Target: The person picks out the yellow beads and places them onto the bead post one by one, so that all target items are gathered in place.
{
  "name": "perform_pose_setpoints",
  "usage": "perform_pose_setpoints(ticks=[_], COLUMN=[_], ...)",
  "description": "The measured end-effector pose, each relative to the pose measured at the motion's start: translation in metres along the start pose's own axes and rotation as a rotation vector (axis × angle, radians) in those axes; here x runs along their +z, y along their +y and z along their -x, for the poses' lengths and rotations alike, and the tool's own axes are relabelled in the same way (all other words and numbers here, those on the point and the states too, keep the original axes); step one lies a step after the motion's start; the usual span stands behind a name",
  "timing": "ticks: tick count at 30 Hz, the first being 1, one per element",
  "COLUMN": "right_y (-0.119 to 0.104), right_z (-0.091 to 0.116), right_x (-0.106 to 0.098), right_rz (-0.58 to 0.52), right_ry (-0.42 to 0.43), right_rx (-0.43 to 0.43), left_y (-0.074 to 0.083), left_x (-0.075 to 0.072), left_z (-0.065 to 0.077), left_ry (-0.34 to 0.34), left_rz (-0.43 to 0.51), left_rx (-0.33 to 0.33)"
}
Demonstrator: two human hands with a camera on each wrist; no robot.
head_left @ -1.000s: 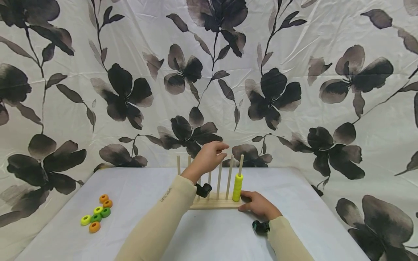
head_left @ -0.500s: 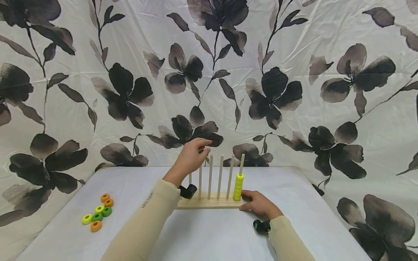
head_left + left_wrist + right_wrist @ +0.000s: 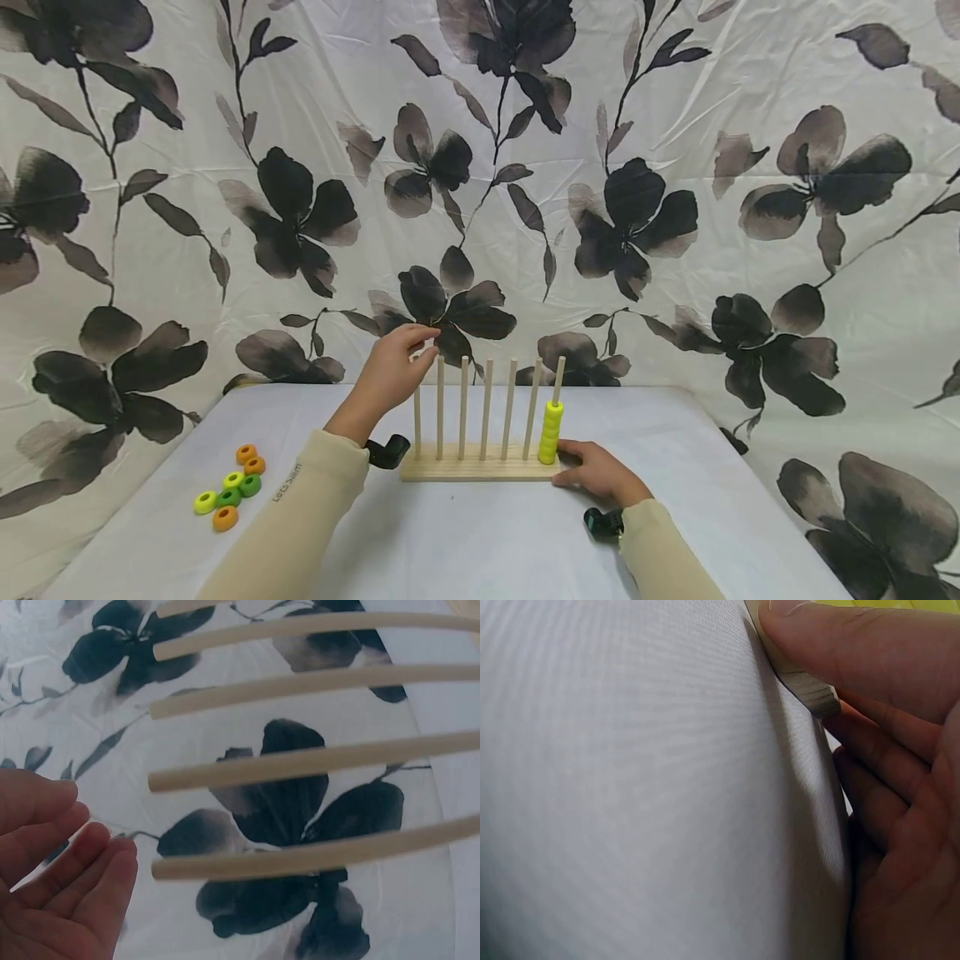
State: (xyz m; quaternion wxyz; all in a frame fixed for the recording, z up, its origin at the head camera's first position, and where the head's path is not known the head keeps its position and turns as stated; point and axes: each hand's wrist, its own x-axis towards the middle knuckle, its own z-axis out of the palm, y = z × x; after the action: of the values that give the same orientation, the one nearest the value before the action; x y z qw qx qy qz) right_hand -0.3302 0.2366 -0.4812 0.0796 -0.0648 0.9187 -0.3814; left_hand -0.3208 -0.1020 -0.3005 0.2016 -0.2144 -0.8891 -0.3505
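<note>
A wooden peg rack with a row of several upright pegs stands on the table. Bright yellow rings are stacked on its rightmost peg; the other pegs are bare. My left hand hovers at the tops of the leftmost pegs, fingers loosely bent. In the left wrist view that hand holds nothing, its fingertips just off the peg ends. My right hand grips the rack's right end, and the right wrist view has the thumb on one side of the base and fingers on the other.
Loose rings lie at the table's left: orange ones, green ones and yellow-green ones. A white cloth covers the table. Behind it hangs a floral curtain.
My left hand has moved left along the peg tops, from the rack's middle to its left end, uncovering the pegs it hid. The right hand stays at the base.
</note>
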Motion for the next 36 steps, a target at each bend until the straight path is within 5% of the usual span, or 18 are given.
perform_pose_setpoints(ticks=[23, 36], right_y=[0.0, -0.002], right_z=[0.001, 0.002], right_x=[0.001, 0.0], right_rz=[-0.006, -0.015], right_ry=[-0.003, -0.002], right_rx=[-0.016, -0.01], left_y=[-0.062, -0.089], left_x=[-0.037, -0.06], left_z=[0.053, 0.075], left_ry=[0.09, 0.122], left_rz=[-0.158, -0.166], left_rx=[-0.069, -0.085])
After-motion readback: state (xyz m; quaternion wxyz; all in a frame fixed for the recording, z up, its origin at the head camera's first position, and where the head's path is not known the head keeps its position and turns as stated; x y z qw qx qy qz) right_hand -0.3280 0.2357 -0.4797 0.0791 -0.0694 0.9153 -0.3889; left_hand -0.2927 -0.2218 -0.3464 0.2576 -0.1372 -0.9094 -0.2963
